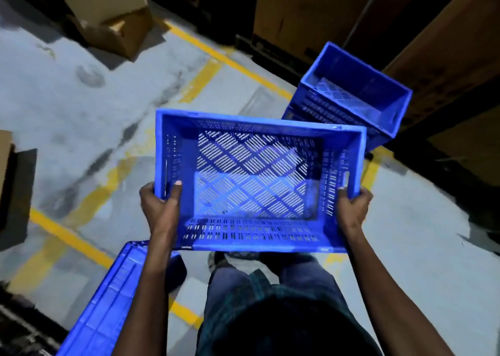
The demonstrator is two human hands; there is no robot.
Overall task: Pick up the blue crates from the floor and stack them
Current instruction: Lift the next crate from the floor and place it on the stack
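- Both your hands — left hand (pixel 159 204), right hand (pixel 353 206) — clasp the perforated blue plastic crate (pixel 257 182); only thumbs show, fingers hidden outside.
- Stacked blue crates (pixel 351 95) blurred; another blue crate (pixel 108 296) cut off.

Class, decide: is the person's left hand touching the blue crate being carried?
Touching. The head view shows the left hand gripping the carried crate's left rim, thumb hooked inside over the wall.
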